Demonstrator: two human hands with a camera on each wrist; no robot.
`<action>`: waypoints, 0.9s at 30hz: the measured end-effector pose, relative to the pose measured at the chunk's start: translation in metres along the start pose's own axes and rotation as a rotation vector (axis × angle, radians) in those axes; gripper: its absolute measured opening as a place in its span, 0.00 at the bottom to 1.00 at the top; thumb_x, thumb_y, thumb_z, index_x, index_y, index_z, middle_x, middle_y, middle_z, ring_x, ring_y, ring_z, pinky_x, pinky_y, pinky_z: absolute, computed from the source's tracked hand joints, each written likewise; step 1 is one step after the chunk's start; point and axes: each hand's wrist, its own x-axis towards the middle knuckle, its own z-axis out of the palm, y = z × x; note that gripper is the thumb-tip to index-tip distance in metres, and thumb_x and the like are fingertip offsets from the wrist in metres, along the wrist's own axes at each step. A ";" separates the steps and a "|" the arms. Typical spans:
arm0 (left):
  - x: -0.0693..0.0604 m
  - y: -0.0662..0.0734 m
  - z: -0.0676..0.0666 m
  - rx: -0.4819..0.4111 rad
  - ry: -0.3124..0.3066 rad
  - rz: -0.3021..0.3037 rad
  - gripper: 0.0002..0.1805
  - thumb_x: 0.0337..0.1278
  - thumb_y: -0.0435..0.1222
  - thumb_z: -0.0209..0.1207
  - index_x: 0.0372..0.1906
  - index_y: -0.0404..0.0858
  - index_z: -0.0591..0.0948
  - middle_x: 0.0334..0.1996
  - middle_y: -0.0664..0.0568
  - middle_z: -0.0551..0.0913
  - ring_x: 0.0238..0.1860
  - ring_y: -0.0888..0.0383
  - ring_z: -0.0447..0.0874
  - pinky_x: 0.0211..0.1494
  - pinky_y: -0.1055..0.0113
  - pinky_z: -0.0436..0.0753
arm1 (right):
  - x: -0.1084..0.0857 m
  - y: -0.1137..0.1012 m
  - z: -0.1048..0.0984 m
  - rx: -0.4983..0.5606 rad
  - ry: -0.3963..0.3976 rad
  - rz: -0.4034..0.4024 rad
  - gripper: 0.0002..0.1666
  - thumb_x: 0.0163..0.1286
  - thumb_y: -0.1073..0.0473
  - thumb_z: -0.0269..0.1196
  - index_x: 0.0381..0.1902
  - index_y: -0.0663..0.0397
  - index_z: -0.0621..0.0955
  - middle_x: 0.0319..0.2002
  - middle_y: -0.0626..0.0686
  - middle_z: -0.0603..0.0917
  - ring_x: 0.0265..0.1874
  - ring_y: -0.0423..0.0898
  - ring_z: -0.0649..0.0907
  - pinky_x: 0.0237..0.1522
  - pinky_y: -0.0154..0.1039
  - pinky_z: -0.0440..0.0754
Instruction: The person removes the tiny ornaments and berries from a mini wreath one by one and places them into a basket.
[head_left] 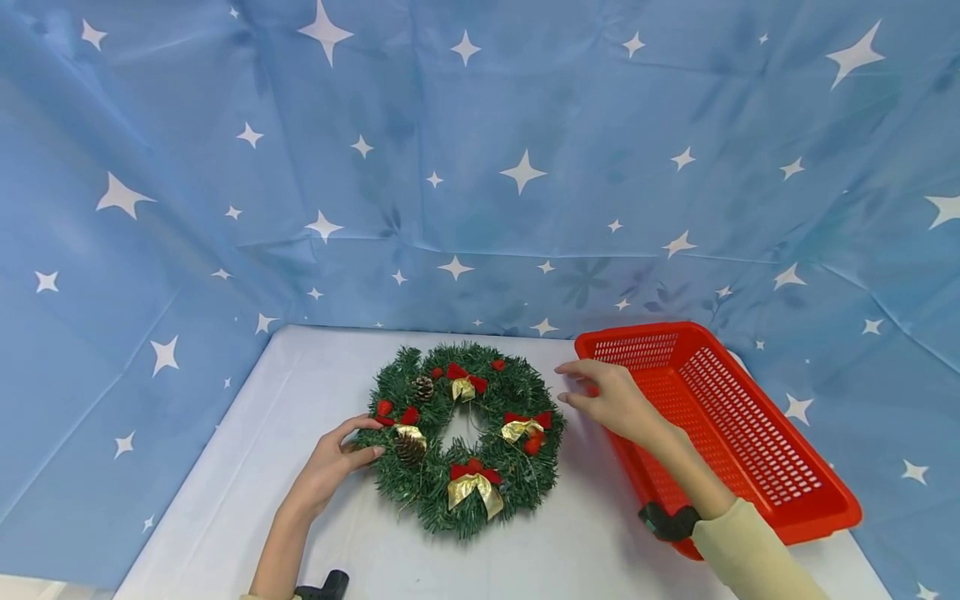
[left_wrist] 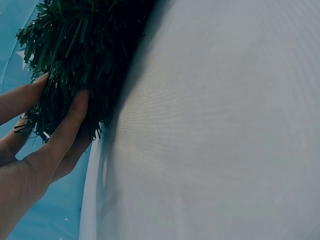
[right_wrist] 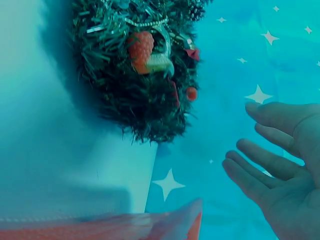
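A green Christmas wreath point(head_left: 536, 483) lies on the white table, trimmed with red-and-gold bows, pine cones and red berries. My left hand point(head_left: 327, 467) holds its left edge, fingers on one side of the greenery and thumb on the other. In the left wrist view the fingertips of that hand point(left_wrist: 45, 150) sink partly into the needles of the wreath point(left_wrist: 85, 55). Just off the wreath's right side, my right hand point(head_left: 611, 400) hovers with spread, slightly bent fingers. The right wrist view shows this hand point(right_wrist: 280, 170) holding nothing, apart from the wreath point(right_wrist: 135, 95).
A red perforated plastic basket point(head_left: 813, 479) stands at the right of the table, under my right forearm. Blue cloth with white stars point(head_left: 480, 208) hangs behind and along the sides. White table surface point(head_left: 300, 375) shows around the wreath.
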 end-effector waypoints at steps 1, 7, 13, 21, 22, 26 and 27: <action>0.000 0.000 0.000 -0.002 0.000 0.000 0.25 0.66 0.37 0.67 0.66 0.41 0.77 0.82 0.41 0.54 0.76 0.29 0.60 0.62 0.50 0.81 | 0.000 -0.001 0.001 -0.002 0.000 -0.009 0.20 0.63 0.63 0.74 0.54 0.53 0.87 0.50 0.52 0.90 0.42 0.47 0.87 0.46 0.49 0.88; 0.000 -0.001 0.000 -0.004 0.001 -0.001 0.25 0.65 0.37 0.68 0.66 0.41 0.77 0.82 0.42 0.54 0.76 0.29 0.59 0.61 0.52 0.81 | 0.002 -0.006 0.009 0.016 -0.011 -0.048 0.21 0.64 0.63 0.73 0.55 0.54 0.86 0.52 0.54 0.89 0.47 0.54 0.90 0.51 0.54 0.88; 0.000 0.001 0.000 0.004 0.006 -0.007 0.25 0.65 0.37 0.68 0.66 0.42 0.78 0.82 0.42 0.54 0.77 0.30 0.58 0.63 0.49 0.80 | 0.002 -0.016 0.017 0.065 -0.022 -0.058 0.22 0.64 0.64 0.73 0.56 0.58 0.86 0.53 0.57 0.88 0.48 0.57 0.90 0.53 0.55 0.87; -0.001 0.000 -0.001 0.008 0.004 -0.008 0.25 0.66 0.37 0.67 0.66 0.42 0.77 0.82 0.42 0.54 0.77 0.29 0.56 0.65 0.46 0.79 | 0.002 -0.024 0.033 0.098 -0.045 -0.105 0.23 0.65 0.64 0.73 0.58 0.57 0.84 0.56 0.57 0.87 0.50 0.59 0.88 0.55 0.54 0.86; -0.001 0.000 -0.001 0.008 0.004 -0.007 0.25 0.66 0.37 0.67 0.66 0.42 0.77 0.82 0.42 0.54 0.77 0.29 0.56 0.65 0.46 0.79 | 0.002 -0.025 0.034 0.100 -0.045 -0.110 0.23 0.65 0.64 0.73 0.58 0.57 0.84 0.56 0.57 0.87 0.50 0.59 0.88 0.54 0.55 0.86; 0.000 0.000 0.000 0.007 0.005 -0.007 0.25 0.65 0.37 0.67 0.66 0.42 0.77 0.82 0.42 0.54 0.77 0.29 0.56 0.65 0.46 0.79 | 0.002 -0.031 0.041 0.110 -0.044 -0.127 0.23 0.64 0.64 0.74 0.58 0.58 0.84 0.55 0.58 0.87 0.49 0.59 0.89 0.52 0.56 0.87; 0.000 0.000 0.000 0.005 0.005 -0.007 0.25 0.65 0.37 0.67 0.66 0.42 0.77 0.82 0.42 0.54 0.77 0.30 0.58 0.64 0.47 0.80 | 0.002 -0.032 0.043 0.108 -0.044 -0.130 0.23 0.64 0.64 0.74 0.58 0.57 0.84 0.55 0.57 0.87 0.49 0.59 0.89 0.52 0.56 0.87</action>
